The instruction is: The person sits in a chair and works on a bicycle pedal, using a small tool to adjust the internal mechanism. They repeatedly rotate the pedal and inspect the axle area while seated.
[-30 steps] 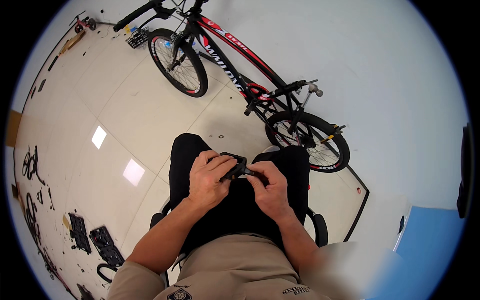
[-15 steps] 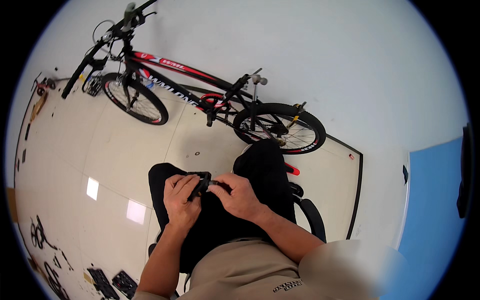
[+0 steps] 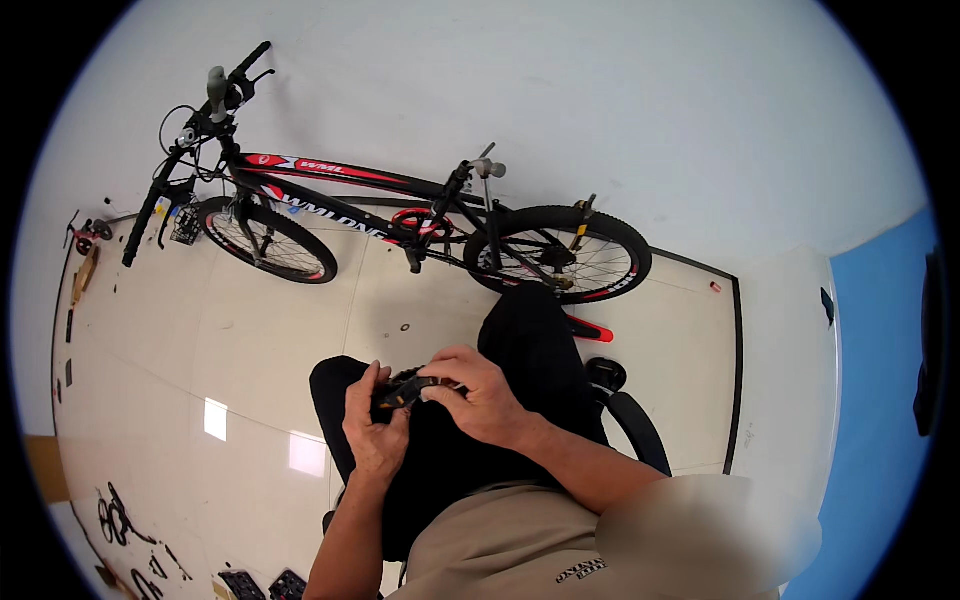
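Note:
A small black bicycle pedal with orange reflectors (image 3: 399, 394) is held over my lap between both hands. My left hand (image 3: 376, 432) grips its left side, thumb and fingers closed on the edges. From the right, my right hand (image 3: 482, 402) pinches the pedal's upper right end, its fingers curled over the top. Parts of the pedal are hidden behind the fingers. My knees in black trousers (image 3: 525, 340) lie beneath and beyond the hands.
A black and red bicycle (image 3: 330, 190) leans along the white wall ahead. A small ring (image 3: 405, 327) lies on the tiled floor (image 3: 270, 340). A red and black piece (image 3: 592, 330) is beside my right knee. Black tool cases (image 3: 240, 585) and loose parts (image 3: 118, 515) lie at left.
The pedal has been turned in my hands, and its orange reflectors now show. My right fingers have moved over its top. The whole view has shifted slightly.

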The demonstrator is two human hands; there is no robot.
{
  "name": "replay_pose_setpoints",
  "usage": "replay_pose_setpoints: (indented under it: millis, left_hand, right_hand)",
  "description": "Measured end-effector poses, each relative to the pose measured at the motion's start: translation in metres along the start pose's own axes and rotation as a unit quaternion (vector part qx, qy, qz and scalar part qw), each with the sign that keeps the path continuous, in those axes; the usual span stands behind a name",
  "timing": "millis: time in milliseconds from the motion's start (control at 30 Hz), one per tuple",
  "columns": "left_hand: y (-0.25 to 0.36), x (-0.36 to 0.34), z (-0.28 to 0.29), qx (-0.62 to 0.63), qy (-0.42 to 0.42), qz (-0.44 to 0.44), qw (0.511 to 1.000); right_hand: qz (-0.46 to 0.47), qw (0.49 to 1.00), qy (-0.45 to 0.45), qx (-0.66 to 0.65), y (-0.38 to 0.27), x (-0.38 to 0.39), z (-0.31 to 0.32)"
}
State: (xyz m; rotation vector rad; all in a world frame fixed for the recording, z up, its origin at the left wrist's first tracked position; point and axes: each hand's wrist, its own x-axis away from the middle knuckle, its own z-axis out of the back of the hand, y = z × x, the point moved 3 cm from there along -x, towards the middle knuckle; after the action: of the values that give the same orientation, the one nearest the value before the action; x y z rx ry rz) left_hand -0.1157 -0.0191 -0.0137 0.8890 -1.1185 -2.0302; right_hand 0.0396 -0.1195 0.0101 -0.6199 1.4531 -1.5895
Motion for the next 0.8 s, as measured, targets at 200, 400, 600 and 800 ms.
replay_pose_setpoints:
  millis: [200, 400, 600, 800]
  left_hand:
    - [0.001, -0.003, 0.001, 0.081, -0.001, 0.066, 0.995]
    - [-0.002, -0.005, 0.004, 0.218, 0.005, 0.138, 0.966]
    - [-0.013, -0.006, 0.004, 0.280, 0.007, 0.192, 0.941]
    - [-0.015, -0.009, 0.002, 0.339, -0.015, 0.225, 0.913]
  right_hand:
    - [-0.102, 0.983, 0.037, -0.149, 0.004, -0.006, 0.009]
    - [-0.191, 0.963, 0.001, -0.190, 0.009, -0.006, 0.009]
    - [-0.181, 0.960, -0.054, -0.208, 0.016, 0.008, -0.018]
    - [-0.223, 0.954, -0.060, -0.190, 0.029, 0.014, -0.023]
